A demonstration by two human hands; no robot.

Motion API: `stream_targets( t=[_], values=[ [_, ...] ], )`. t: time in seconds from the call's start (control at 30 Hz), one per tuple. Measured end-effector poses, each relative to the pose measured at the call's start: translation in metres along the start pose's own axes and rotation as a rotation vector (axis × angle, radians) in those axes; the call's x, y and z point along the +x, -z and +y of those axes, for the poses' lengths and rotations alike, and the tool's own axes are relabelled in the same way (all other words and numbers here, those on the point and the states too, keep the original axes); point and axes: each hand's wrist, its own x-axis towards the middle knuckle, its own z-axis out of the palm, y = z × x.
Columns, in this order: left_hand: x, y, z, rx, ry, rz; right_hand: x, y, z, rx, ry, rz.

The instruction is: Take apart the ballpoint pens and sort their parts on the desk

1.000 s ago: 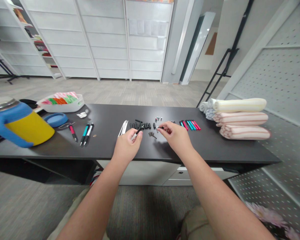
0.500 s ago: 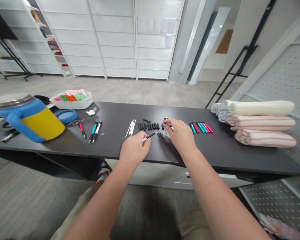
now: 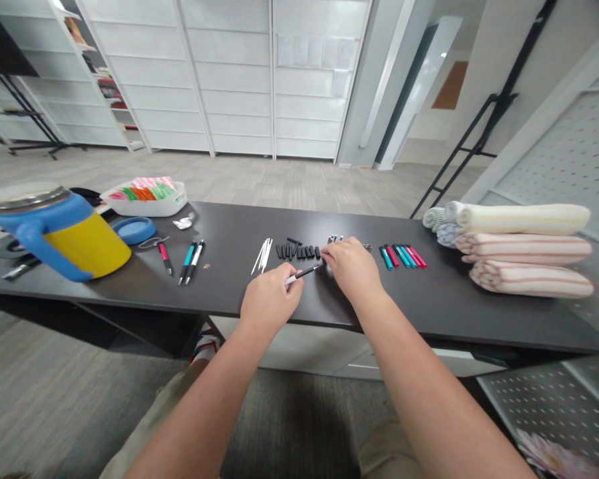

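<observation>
My left hand [image 3: 270, 301] is closed round a thin pen part [image 3: 302, 273], white at my fingers and black toward the tip, pointing right. My right hand [image 3: 352, 265] is pinched at that tip; what its fingers hold is too small to make out. Both hands hover over the dark table [image 3: 229, 293]. Just behind them lie a row of short black pen pieces [image 3: 299, 251], white refills [image 3: 261, 255] and small metal bits [image 3: 333, 238]. Red and teal pen barrels [image 3: 403, 255] lie to the right of my right hand.
A yellow and blue jug [image 3: 62, 233] lies at the left with a blue lid [image 3: 132, 230] behind it. Three finished pens [image 3: 182, 257] lie nearby. A white tray [image 3: 147, 195] of coloured items stands at the back left. Rolled towels [image 3: 522, 247] are stacked at the right.
My right hand went back to the small parts, then returned to the tip of the pen part in my left hand. The view shifted slightly to the left.
</observation>
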Motion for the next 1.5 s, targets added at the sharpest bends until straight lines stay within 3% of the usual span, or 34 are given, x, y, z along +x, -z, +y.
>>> stream_targets(
  t=[0.23, 0.3, 0.43, 0.53, 0.77, 0.9, 1.07, 1.5],
  values=[
    [0.0, 0.0, 0.0, 0.043, -0.025, -0.006, -0.021, 0.016, -0.011, 0.23, -0.065, 0.226],
    [0.0, -0.001, 0.001, 0.084, -0.041, -0.017, -0.03, 0.025, -0.017, 0.353, -0.103, 0.233],
    [-0.003, -0.003, 0.004, 0.177, -0.128, -0.031, -0.046, 0.035, -0.027, 0.605, -0.132, 0.043],
    [-0.004, -0.004, 0.005, 0.242, -0.221, -0.072, -0.055, 0.036, -0.029, 0.674, -0.096, -0.085],
    [-0.003, -0.008, 0.009, 0.265, -0.52, -0.148, -0.072, 0.042, -0.017, 0.69, -0.189, -0.161],
    [-0.004, -0.015, 0.013, 0.263, -0.599, -0.136, -0.077, 0.048, -0.004, 0.593, -0.194, -0.236],
    [-0.004, -0.018, 0.012, 0.256, -0.593, -0.139, -0.07, 0.047, 0.001, 0.677, -0.224, -0.277],
    [0.002, -0.012, 0.011, 0.197, -0.469, -0.193, -0.065, 0.037, 0.002, 0.821, -0.271, -0.208]
  ],
)
